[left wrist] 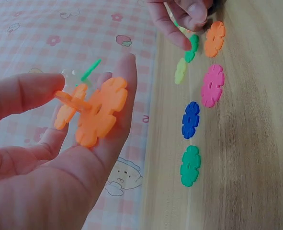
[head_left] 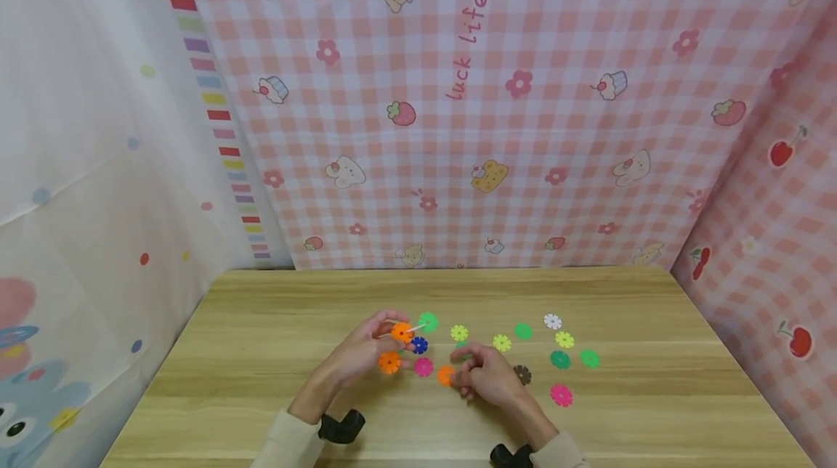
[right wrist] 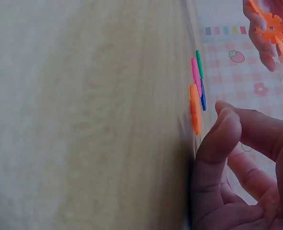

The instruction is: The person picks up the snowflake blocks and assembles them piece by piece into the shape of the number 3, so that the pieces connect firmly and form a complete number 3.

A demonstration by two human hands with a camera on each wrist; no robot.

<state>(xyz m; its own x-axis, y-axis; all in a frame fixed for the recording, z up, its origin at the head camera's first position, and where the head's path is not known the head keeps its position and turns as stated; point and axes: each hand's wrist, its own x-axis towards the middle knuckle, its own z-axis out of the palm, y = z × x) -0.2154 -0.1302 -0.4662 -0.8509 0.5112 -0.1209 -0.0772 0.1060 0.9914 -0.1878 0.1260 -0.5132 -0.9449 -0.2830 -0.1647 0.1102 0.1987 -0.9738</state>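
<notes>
My left hand (head_left: 358, 349) pinches a joined cluster of orange slotted plastic flower discs (left wrist: 103, 112) between thumb and fingers, held above the table. A clear piece and a green disc (left wrist: 90, 71) stick out on the cluster's far side. My right hand (head_left: 489, 375) is low over the table, its fingers bent and thumb near the index finger, with nothing visible between them. Just beside its fingertips a loose orange disc (head_left: 446, 376) lies on the wood. Pink (head_left: 423, 367) and blue (head_left: 419, 345) discs lie between the two hands.
More loose discs spread rightward on the wooden table (head_left: 261, 323): yellow (head_left: 501, 342), dark brown (head_left: 522, 374), pink (head_left: 561, 395), green (head_left: 590, 358) and white (head_left: 552, 321). A checked cloth (head_left: 484, 221) hangs behind the table's back edge.
</notes>
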